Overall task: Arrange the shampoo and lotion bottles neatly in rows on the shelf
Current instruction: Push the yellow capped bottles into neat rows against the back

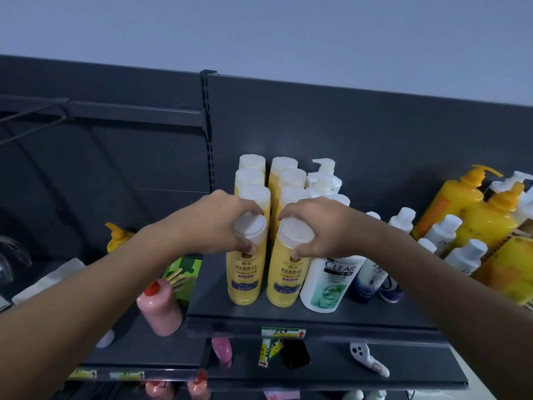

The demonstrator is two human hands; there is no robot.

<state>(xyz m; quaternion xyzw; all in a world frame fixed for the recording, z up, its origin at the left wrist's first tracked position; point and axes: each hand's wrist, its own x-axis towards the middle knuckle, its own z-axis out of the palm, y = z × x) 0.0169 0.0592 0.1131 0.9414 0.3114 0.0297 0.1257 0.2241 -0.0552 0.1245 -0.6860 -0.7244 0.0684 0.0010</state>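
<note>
I have my left hand [227, 223] closed round the white cap of the near-left yellow plastic herbal bottle [244, 272], my right hand [314, 226] round its twin [285, 277] on the dark shelf [375, 316]; full, stiff, probably slippery, so I'd grip below the caps

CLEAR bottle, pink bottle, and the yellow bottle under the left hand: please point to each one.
CLEAR bottle [331, 281], head view, on its front label.
Pink bottle [160, 310], head view, on its body.
Yellow bottle [243, 281], head view, on its label below the left hand [219, 223].
</note>
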